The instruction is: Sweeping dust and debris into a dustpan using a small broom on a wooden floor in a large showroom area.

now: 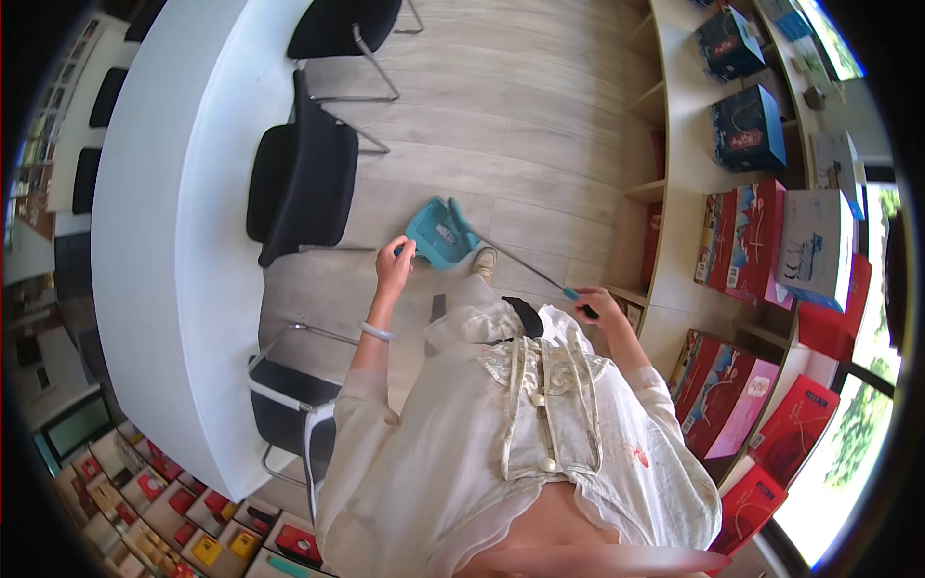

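My left hand [392,265] is closed around the upper end of a teal dustpan [439,252], seen from above near my shoe. Most of its handle is hidden by my fingers. My right hand [599,306] grips the teal and black end of a broom [528,265]. From there its thin dark stick slants away to the left, down to a teal head at the dustpan's right side. Whether the head touches the pan, I cannot tell. Any dirt in the pan is too small to make out.
Black chairs [323,183] with metal legs stand on the left beside a long white table [145,241]. Wooden shelving [689,193] lines the right side, holding red boxes [750,241] and dark blue gift boxes [747,128]. Pale plank flooring [511,116] runs between them. My shoe [485,262] is close to the dustpan.
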A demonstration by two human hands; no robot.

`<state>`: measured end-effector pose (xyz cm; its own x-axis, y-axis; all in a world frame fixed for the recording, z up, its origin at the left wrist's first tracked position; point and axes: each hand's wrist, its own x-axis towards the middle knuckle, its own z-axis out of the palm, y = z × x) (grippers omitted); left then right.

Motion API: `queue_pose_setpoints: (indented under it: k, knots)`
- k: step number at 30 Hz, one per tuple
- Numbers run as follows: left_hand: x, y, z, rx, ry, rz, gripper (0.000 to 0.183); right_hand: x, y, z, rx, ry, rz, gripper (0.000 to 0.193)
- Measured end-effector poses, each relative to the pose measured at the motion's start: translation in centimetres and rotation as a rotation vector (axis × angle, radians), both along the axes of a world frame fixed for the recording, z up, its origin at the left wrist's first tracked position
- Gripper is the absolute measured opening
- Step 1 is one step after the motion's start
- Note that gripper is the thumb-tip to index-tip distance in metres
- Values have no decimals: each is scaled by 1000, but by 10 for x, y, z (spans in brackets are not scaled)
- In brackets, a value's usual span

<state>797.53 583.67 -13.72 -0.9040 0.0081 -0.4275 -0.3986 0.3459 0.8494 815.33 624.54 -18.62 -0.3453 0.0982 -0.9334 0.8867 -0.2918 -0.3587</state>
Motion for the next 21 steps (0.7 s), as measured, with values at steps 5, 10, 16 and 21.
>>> queue_pose_setpoints:
  k: [5,10,16,21]
  knots:
    - [-39,40,-6,-53,24,-182,28,21,58,39,497,-87,361,28]
    - [-74,92,-8,-62,140,-346,29,1,70,6,575,-115,166,10]
    - [-114,155,-21,-102,124,-493,31,-16,31,-75,837,-112,284,26]
    - [-132,191,-20,-123,71,-532,31,-12,8,-55,859,255,527,41]
